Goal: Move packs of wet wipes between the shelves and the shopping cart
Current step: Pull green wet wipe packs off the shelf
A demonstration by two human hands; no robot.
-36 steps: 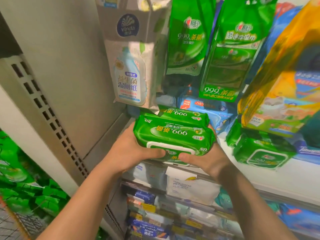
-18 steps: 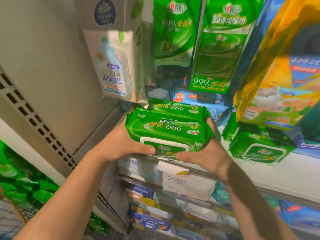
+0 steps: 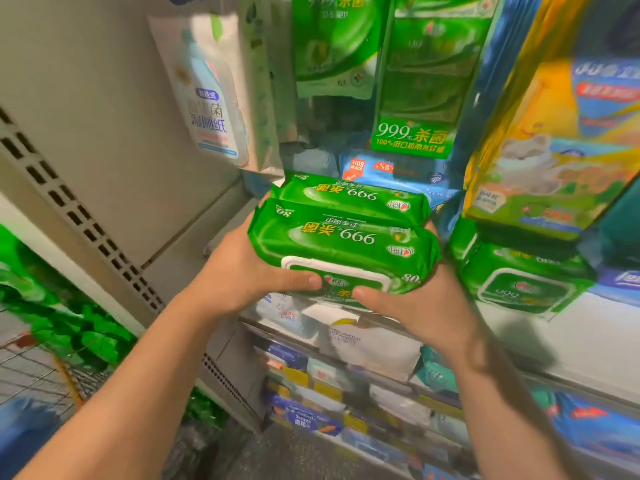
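A green pack of wet wipes [image 3: 343,244] with a white flip lid is held at the front edge of the white shelf [image 3: 571,344]. My left hand [image 3: 242,271] grips its left end and my right hand [image 3: 412,306] grips its right end, thumbs on the lid side. Right behind it lies a second green pack [image 3: 349,197], touching the first. A third green pack [image 3: 523,282] lies on the shelf to the right.
Hanging green refill bags [image 3: 412,84] and a white bag [image 3: 207,91] hang above the shelf. A yellow multipack [image 3: 561,140] stands at the right, blue packs [image 3: 391,168] behind. Lower shelves [image 3: 346,382] hold more packs. The wire shopping cart [image 3: 38,372] is at the lower left.
The view has shifted up and right relative to the shelf. Both hands keep the same hold on the front green pack, which stays at the shelf edge.
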